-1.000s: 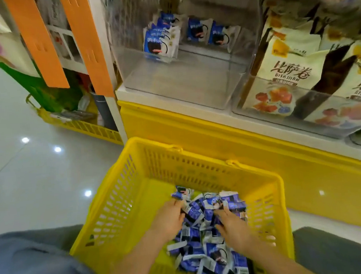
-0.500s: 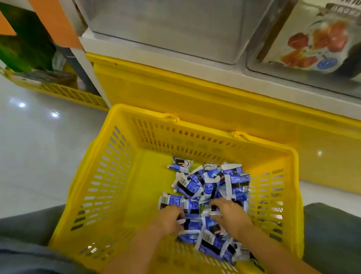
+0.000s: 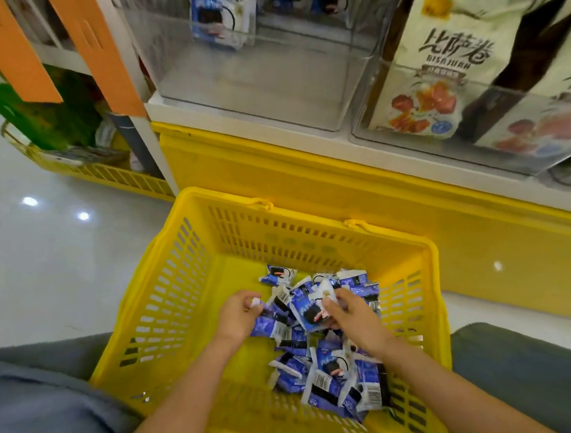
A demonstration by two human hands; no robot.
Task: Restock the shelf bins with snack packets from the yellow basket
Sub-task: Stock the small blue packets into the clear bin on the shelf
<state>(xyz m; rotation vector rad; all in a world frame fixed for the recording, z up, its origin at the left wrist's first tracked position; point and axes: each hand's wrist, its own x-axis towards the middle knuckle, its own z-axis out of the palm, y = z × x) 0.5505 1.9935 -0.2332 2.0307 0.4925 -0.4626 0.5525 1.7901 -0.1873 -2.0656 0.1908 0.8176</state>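
Progress, head view: early stage, by my est. Clear bin (image 3: 250, 92) on shelf is mostly bare; stocked packets (image 3: 217, 13) at its back, approx 4, blurred. Yellow basket (image 3: 311, 216), 1 off, sits below shelf front and holds bulk of snack packets (image 3: 324, 374): overlapping heap, 20+ est., exact count n/a. Left hand (image 3: 239, 314) pinches 1 packet. Right hand (image 3: 351, 313) grips 1, poss. more. None at bin yet.
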